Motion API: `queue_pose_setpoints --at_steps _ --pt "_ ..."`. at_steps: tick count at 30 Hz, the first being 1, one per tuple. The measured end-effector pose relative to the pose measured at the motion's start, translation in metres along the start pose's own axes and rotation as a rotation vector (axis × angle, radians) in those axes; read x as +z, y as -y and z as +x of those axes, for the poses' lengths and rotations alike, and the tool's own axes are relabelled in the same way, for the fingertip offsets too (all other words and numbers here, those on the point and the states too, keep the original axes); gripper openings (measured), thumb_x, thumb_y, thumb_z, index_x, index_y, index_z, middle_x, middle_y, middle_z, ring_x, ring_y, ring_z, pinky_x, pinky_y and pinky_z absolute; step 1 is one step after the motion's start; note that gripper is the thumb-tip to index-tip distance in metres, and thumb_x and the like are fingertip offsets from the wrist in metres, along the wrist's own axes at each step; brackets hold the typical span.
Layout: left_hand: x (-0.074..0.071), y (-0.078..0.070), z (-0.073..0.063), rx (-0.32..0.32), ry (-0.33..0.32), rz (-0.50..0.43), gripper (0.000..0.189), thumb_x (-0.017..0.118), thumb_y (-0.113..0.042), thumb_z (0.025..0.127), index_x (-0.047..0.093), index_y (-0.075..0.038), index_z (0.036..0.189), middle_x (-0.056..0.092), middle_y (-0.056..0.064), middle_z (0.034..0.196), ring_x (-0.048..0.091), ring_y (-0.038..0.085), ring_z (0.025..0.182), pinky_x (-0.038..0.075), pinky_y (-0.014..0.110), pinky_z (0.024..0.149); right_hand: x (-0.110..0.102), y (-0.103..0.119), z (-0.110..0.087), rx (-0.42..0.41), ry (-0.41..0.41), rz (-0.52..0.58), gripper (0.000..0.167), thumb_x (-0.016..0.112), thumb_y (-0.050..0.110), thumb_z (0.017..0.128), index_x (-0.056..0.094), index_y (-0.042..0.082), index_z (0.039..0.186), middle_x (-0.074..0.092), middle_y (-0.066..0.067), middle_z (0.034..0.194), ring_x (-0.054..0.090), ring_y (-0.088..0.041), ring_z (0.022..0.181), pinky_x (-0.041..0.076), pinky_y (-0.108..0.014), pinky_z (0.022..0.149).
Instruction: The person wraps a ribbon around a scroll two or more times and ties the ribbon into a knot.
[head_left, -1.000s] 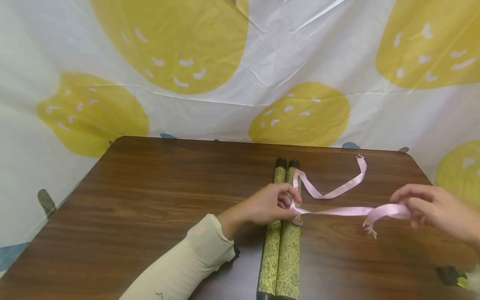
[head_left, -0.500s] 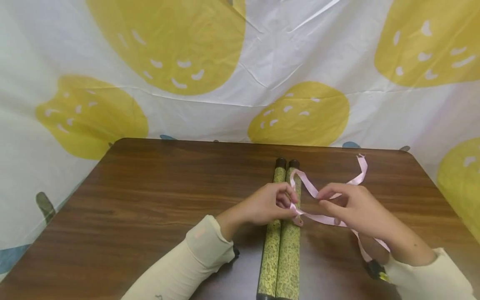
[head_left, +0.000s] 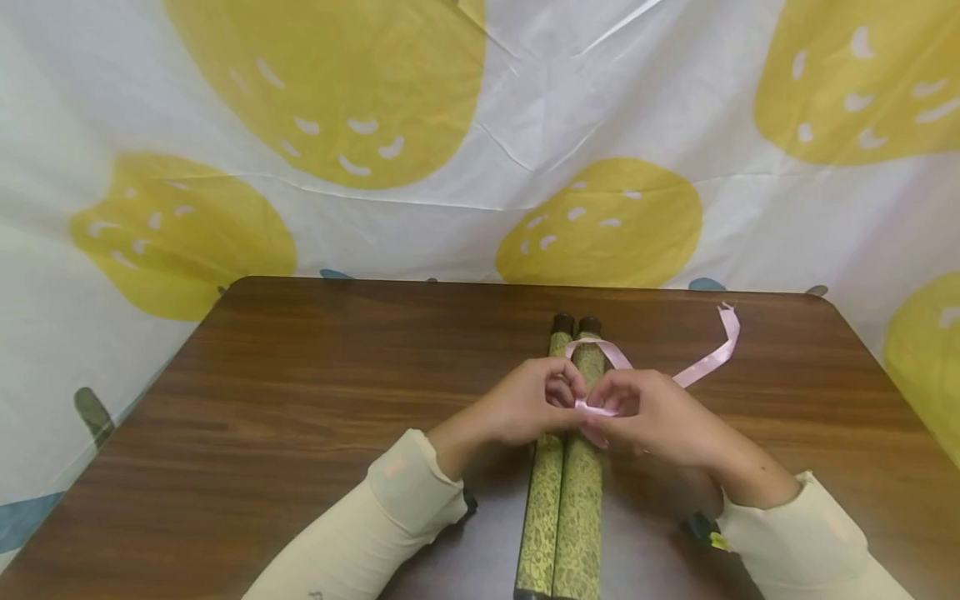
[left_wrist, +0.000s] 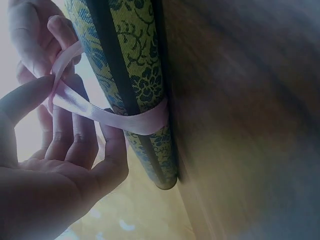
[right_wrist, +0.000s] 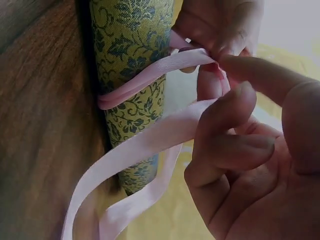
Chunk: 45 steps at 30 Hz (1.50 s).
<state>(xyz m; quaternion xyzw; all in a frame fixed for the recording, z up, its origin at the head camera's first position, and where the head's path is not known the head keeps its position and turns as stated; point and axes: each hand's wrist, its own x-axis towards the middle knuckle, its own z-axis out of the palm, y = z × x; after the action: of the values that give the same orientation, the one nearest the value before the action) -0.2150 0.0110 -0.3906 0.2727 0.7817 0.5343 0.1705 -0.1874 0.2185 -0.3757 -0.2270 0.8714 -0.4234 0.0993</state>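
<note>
Table, ribbon between both hands

Pink ribbon, flowered yellow-green rolls.
We see plain pale pink along the ribbon, and on the rolls a yellow-green ground with dark blue-green flowers and curling vines — their caps dark brown. The table is dark brown, streaked with wood grain. On the white cloth we find big yellow fruit flecked with white, plus blue and grey-green shapes — and the sleeves are pale cream.
</note>
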Motion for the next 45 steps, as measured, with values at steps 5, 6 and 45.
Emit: queue_pose_setpoints --at_steps 5,6,45 --pt "0.000 -0.001 0.000 -0.008 -0.005 -0.002 0.018 0.073 -0.002 0.088 0.062 -0.002 0.102 0.073 0.016 0.094 0.066 0.007 0.082 0.054 0.019 0.078 0.002 0.002 -0.001 -0.039 -0.067 -0.114 0.013 0.078 0.023 0.086 0.069 0.014 0.087 0.067 0.001 0.078 0.059 -0.009 0.062 0.052 -0.026 0.056" --pt "0.000 -0.001 0.000 -0.013 -0.008 -0.006 0.018 0.073 -0.002 0.088 0.063 -0.002 0.102 0.074 0.016 0.094 0.067 0.007 0.081 0.054 0.020 0.077 0.003 0.002 -0.001 -0.049 -0.079 -0.136 0.012 0.079 0.020 0.086 0.068 0.015 0.087 0.067 0.002 0.077 0.060 -0.008 0.064 0.052 -0.025 0.058" --pt "0.002 0.002 0.000 0.011 0.119 0.384 0.015 0.073 -0.021 0.087 0.069 -0.012 0.076 0.050 -0.009 0.062 0.044 0.004 0.058 0.037 0.018 0.053 0.011 0.005 -0.001 -0.108 -0.243 -0.224 0.010 0.076 0.013 0.088 0.068 0.018 0.082 0.065 0.005 0.073 0.054 -0.010 0.055 0.046 -0.024 0.051"
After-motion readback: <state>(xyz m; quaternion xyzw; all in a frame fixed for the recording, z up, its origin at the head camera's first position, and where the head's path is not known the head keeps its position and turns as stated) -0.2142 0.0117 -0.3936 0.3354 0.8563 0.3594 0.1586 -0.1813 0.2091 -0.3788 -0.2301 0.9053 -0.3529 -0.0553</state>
